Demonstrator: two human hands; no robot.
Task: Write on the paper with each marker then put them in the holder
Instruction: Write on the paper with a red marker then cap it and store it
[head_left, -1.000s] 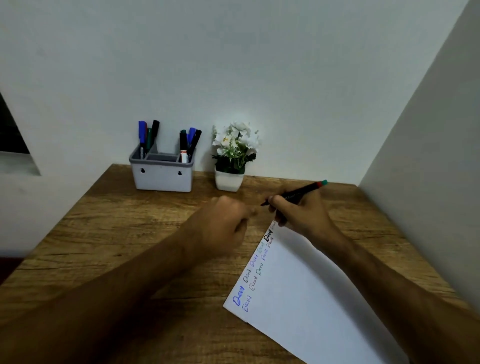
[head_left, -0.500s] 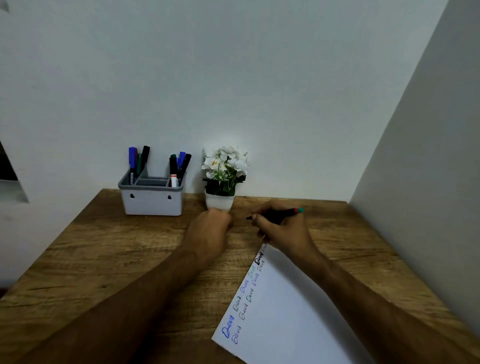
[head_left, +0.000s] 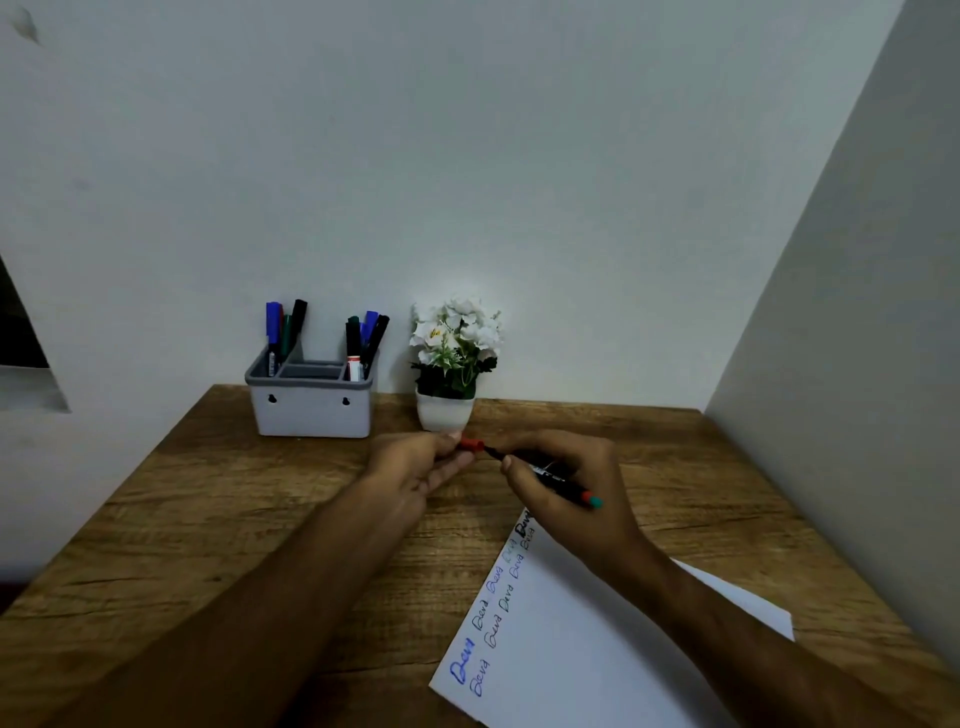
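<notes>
Since half a second ago, the two hands have come together above the tabletop (head_left: 218, 519), and the marker (head_left: 550, 475) has swung so its teal end points toward the wearer.

Nearest lies the paper (head_left: 597, 649), its left edge carrying rows of handwritten words in blue and black. Beyond its top corner the right hand (head_left: 576, 488) has its grip closed around the marker barrel, tip aimed left. The left hand (head_left: 415, 467) pinches a small red piece, apparently the cap (head_left: 471, 445), just at the tip; whether it is already seated is hard to tell.

Judging from this, the writing with this marker looks finished and capping is the step in hand. The next move calls for pressing the cap home, then carrying the marker back and left to the holder (head_left: 311, 410) and dropping it upright into a compartment.

The holder stands at the rear of the tabletop against the wall, markers already in its left and right compartments, the middle one seemingly free. The potted flower plant (head_left: 452, 358) sits just beside it, near the hands, and could be brushed on the way over.
</notes>
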